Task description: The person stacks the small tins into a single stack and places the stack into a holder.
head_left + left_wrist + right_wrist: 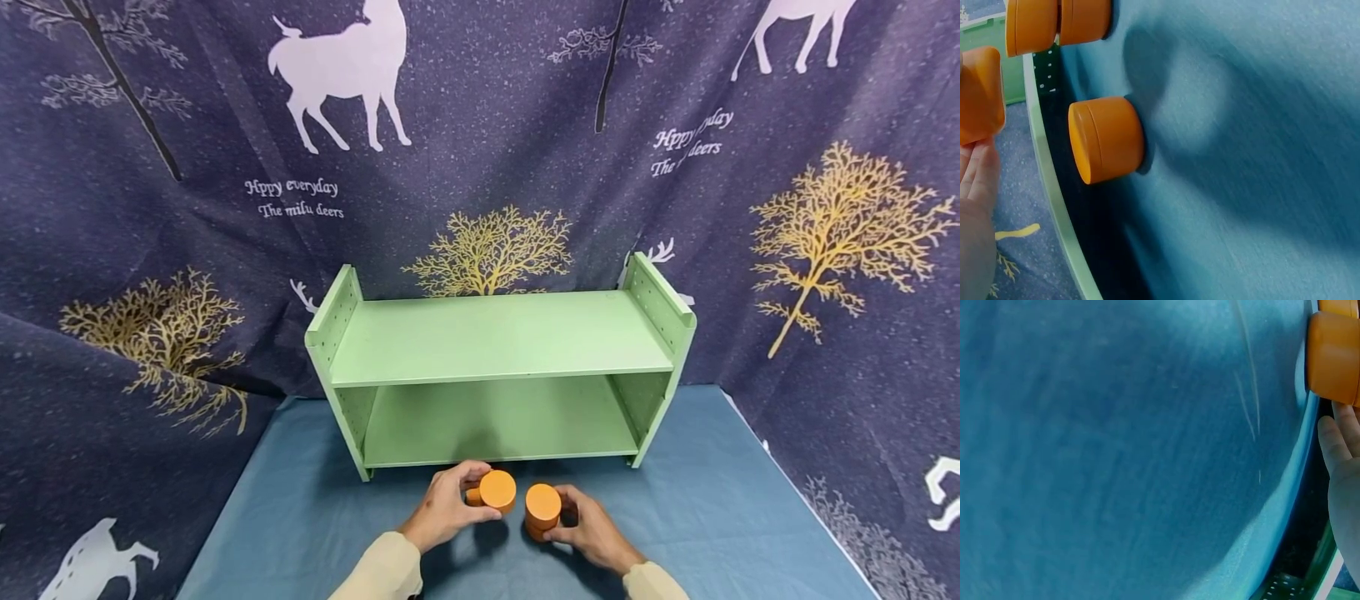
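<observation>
My left hand (448,505) grips a round orange jar (499,492) between thumb and fingers, in front of the green shelf. A second orange jar (1110,139), with a lid seam near its top, stands on the blue cloth; in the head view the held one partly covers it. Just to the right, two orange jars are stacked, an upper one (543,502) on a lower one (537,531). My right hand (592,530) holds this stack from the right side, thumb in front and fingers behind. In the right wrist view its fingertips (1335,440) are right at an orange jar (1334,356).
A green two-tier shelf (502,333) with raised side panels stands behind the jars. Its lower board (502,421) lies close over the cloth. The blue cloth (712,500) covers the table. A dark curtain (480,167) with deer and tree prints hangs behind.
</observation>
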Tool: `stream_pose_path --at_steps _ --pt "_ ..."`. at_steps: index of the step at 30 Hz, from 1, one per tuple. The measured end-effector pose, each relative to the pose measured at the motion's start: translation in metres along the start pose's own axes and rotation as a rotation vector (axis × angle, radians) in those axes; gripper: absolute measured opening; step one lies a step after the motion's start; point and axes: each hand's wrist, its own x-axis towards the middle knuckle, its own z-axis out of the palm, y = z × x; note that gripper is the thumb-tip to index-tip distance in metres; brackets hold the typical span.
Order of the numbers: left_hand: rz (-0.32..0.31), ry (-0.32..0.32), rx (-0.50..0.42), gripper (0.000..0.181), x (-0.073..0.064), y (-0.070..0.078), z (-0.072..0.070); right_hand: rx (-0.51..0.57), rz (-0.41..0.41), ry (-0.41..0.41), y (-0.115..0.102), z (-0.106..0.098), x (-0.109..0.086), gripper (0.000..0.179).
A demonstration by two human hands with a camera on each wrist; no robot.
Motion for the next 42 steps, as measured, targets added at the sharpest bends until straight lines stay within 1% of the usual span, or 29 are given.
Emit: stream_pose_path --at_steps 4,7,12,16,21,28,33,42 --pt "0.025 0.004 -0.019 0.059 0.001 0.001 0.003 -0.001 0.006 0.001 -0.001 0.0 0.0 0.063" --pt "0.03 0.004 -0.025 0.058 0.002 0.003 0.004 -0.008 0.014 0.004 -0.002 0.0 0.0 0.063" --pt "0.016 0.0 -0.026 0.057 0.006 0.004 0.006 -0.006 0.018 0.009 -0.002 0.0 0.0 0.062" --pt "0.013 0.003 -0.004 0.057 0.008 0.003 0.01 0.004 0.019 0.01 -0.001 0.0 0.0 0.062" --pt "0.004 -0.005 0.0 0.054 0.009 0.004 0.013 0.014 0.017 0.011 -0.001 0.0 0.0 0.061" --pt "0.002 -0.005 0.012 0.057 0.011 0.006 0.015 0.015 0.024 0.004 -0.001 0.0 0.0 0.061" --pt "-0.01 -0.012 0.006 0.057 0.012 0.005 0.016 0.011 0.03 0.004 -0.001 0.001 0.0 0.061" --pt "-0.008 -0.013 -0.024 0.055 0.013 0.006 0.018 0.004 0.018 0.02 0.0 0.002 0.0 0.061"
